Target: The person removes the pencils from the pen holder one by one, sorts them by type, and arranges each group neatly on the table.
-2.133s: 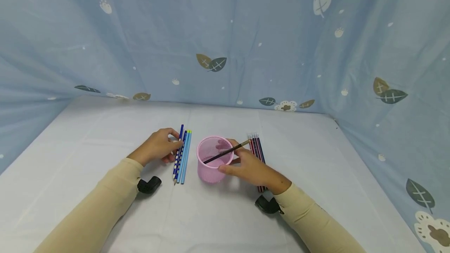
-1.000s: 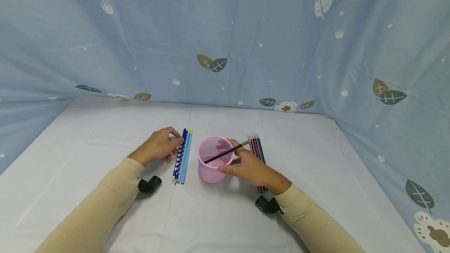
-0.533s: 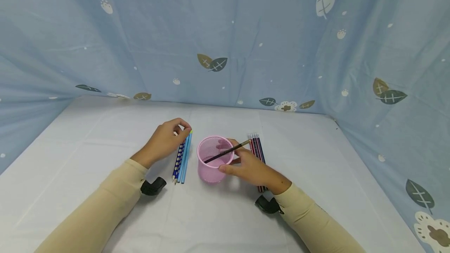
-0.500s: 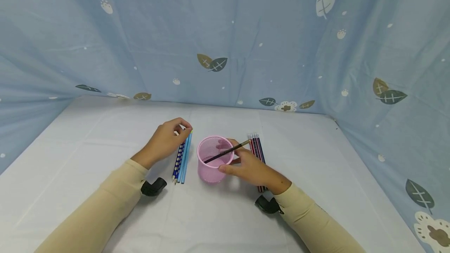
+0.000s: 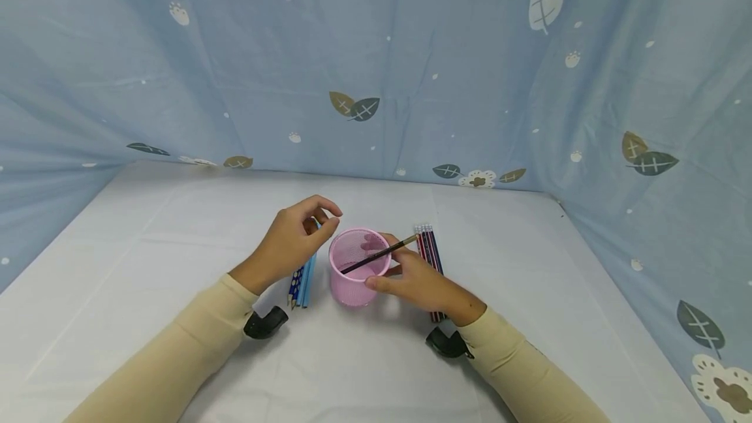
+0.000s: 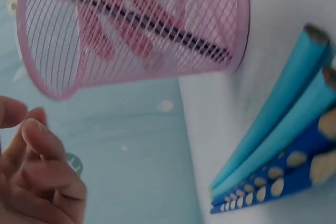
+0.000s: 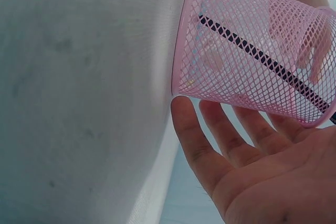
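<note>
A pink mesh pen holder [image 5: 351, 292] stands upright on the table. One dark pencil [image 5: 376, 257] leans inside it, its end past the right rim. My right hand [image 5: 420, 281] grips the holder from the right, thumb on the near side and fingers around the far side. Left of the holder lie two light blue pencils [image 6: 273, 114] and two dark blue spotted pencils [image 6: 265, 184], side by side. Above their far ends hovers my left hand [image 5: 294, 238], fingers loosely bent with nothing between them, the fingertips near the holder's rim. It hides part of those pencils in the head view.
Several dark and red striped pencils [image 5: 431, 250] lie in a row right of the holder, partly under my right hand and wrist. A white cloth covers the table [image 5: 364, 371]. A blue leaf-patterned curtain [image 5: 446, 70] hangs behind it.
My left hand first pushes the spotted pencils into line with the light blue ones, touches the far ends, then lifts off and moves right toward the holder. My right hand stays on the holder.
</note>
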The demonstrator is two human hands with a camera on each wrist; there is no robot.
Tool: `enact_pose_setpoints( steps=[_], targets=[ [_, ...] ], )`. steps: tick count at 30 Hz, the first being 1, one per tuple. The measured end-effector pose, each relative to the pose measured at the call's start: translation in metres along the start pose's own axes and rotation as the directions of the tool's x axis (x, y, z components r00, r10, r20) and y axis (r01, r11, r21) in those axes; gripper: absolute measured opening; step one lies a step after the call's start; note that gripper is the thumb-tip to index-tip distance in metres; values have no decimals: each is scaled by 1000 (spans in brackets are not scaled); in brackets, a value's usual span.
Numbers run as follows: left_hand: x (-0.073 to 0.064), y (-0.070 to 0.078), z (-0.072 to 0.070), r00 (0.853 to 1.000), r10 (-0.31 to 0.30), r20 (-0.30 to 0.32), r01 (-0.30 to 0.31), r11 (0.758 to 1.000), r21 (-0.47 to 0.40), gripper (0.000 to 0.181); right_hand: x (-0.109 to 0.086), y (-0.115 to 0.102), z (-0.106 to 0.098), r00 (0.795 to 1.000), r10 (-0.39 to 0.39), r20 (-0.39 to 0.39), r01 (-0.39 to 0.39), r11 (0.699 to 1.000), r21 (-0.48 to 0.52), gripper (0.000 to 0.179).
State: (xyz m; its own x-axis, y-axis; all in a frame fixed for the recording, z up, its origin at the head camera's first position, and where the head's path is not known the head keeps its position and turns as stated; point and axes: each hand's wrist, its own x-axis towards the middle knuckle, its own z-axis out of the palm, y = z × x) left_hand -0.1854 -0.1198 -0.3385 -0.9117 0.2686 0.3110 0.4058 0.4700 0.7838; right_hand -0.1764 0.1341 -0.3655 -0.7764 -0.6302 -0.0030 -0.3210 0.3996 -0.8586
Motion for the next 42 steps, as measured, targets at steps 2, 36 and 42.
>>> enact_pose_setpoints(
  steps=[2,36,42],
  targets=[
    [-1,2,3,998,54,-15,-54,998,-15,14,-1,-1,0,1000,2,-1,-2,1000,-4,78],
    [-10,11,31,947,275,165,-272,961,-39,21,0,2,0,999,-35,17,35,999,-15,73],
    [-10,11,30,941,278,192,-277,960,-33,22,-1,3,-1,999,-28,16,28,1000,-3,77]
  ],
)
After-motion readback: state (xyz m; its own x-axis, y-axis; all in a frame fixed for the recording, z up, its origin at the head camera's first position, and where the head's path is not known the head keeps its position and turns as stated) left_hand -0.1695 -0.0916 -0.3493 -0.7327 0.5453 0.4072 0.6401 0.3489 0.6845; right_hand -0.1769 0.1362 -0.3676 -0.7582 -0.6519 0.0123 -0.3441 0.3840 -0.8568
